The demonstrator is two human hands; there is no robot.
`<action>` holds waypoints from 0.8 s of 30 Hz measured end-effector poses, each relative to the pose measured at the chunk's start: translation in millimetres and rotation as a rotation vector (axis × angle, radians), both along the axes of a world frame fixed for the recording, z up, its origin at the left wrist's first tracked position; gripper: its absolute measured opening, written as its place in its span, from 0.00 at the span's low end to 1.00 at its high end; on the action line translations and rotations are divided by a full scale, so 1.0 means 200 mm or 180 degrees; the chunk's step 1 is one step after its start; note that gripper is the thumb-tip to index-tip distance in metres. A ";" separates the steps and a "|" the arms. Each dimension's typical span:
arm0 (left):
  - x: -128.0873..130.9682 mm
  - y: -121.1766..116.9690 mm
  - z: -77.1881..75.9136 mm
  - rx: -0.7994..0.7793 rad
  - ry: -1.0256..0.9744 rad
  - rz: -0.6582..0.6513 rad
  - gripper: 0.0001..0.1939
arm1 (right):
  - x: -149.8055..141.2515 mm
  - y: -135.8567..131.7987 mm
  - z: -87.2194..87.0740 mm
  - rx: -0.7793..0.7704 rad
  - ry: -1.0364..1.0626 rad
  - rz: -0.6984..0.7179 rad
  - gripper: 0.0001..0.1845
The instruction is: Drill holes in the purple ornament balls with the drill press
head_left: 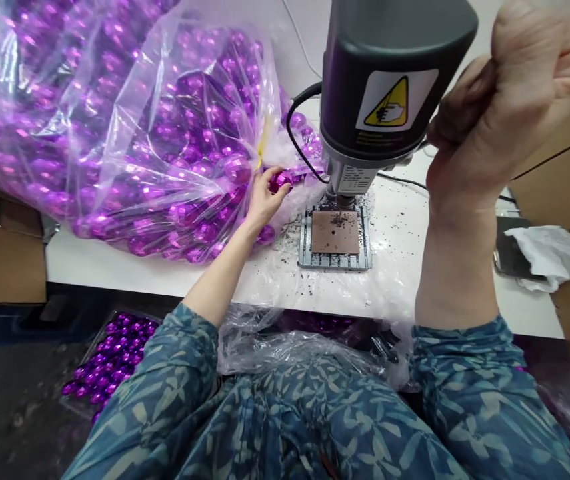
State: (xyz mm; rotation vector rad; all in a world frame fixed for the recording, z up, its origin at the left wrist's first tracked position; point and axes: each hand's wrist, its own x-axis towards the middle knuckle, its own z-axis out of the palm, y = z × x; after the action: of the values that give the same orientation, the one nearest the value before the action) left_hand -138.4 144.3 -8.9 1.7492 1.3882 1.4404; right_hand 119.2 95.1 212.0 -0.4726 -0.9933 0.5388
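My left hand (265, 199) has its fingers curled round a shiny purple faceted ball (281, 180), at the mouth of a clear plastic bag (129, 127) full of similar balls. My right hand (515, 100) is raised and closed in a fist beside the dark head of a small bench drill press (395, 80). It seems to grip the press's feed handle, which the fingers mostly hide. Below the head, a brown board (335, 233) with a small dark hole lies on the slotted metal base (335, 262).
Dark shavings are scattered on the white table (389, 267) around the base. A tray of purple balls (115, 360) sits low at the left. Cardboard boxes (5, 247) flank the table. White tissue (557, 253) lies over a dark flat object at the right. Black cable (295, 127) loops beside the press.
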 end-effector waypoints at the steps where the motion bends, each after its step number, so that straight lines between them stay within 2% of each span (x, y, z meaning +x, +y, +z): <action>1: 0.01 -0.07 0.03 -0.0036 -0.0175 -0.0056 0.26 | 0.00 0.00 0.00 -0.0003 0.0044 -0.0003 0.29; 5: 0.08 -0.33 0.16 -0.0126 -0.0697 -0.0246 0.27 | 0.00 0.00 0.01 -0.0012 0.0180 0.0033 0.27; 8: 0.18 -0.45 0.18 -0.0328 -0.0814 -0.0552 0.22 | 0.00 -0.01 0.01 -0.0127 0.0031 0.0048 0.27; 12: 0.31 -0.47 0.09 -0.0659 -0.1011 -0.0942 0.21 | -0.02 0.00 0.02 -0.0126 0.0212 -0.0045 0.28; 17: 0.40 -0.40 -0.05 -0.0637 -0.0902 -0.0834 0.29 | -0.01 0.00 0.00 -0.0181 0.0056 -0.0039 0.27; 24: 0.45 -0.38 -0.13 -0.0570 -0.0803 -0.0967 0.32 | -0.01 0.01 -0.01 -0.0413 -0.0103 -0.0273 0.26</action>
State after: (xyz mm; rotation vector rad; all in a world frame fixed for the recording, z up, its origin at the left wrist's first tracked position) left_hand -48.9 67.7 -34.6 1.5278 1.0356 1.2769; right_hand 117.6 96.8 210.9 -0.6386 -0.9679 0.5217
